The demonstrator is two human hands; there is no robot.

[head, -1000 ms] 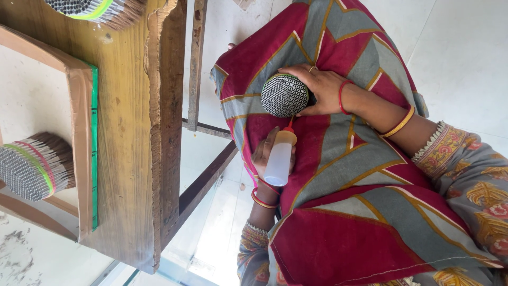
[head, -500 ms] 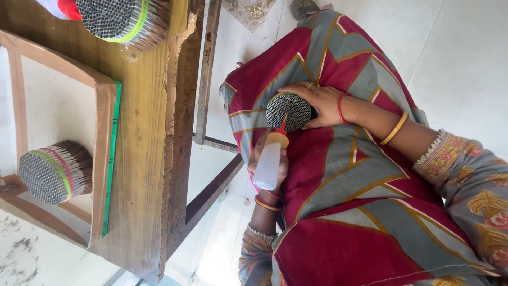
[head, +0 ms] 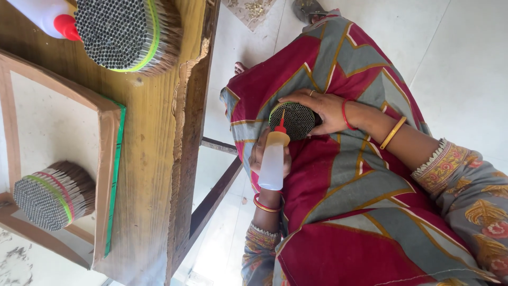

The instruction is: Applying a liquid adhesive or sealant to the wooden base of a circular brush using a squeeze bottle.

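My right hand [head: 324, 110] grips a round bundle of thin dark tubes [head: 294, 119] with a green band, resting on my lap over red, grey and yellow patterned cloth [head: 365, 212]. My left hand [head: 259, 159] holds a white squeeze bottle [head: 273, 163] with an orange collar and a red nozzle. The nozzle tip touches the bundle's end face. Red and gold bangles circle both wrists.
A wooden table [head: 153, 175] fills the left side. On it lie a large tube bundle [head: 127, 34], another white bottle with a red tip [head: 47, 18], and a wooden frame [head: 108, 159] around a smaller bundle [head: 53, 196]. White floor tiles [head: 460, 58] lie at right.
The bottle's nozzle has risen from below the bundle onto its end face. The view has shifted, so the table's bundles appear lower and farther right in the picture.
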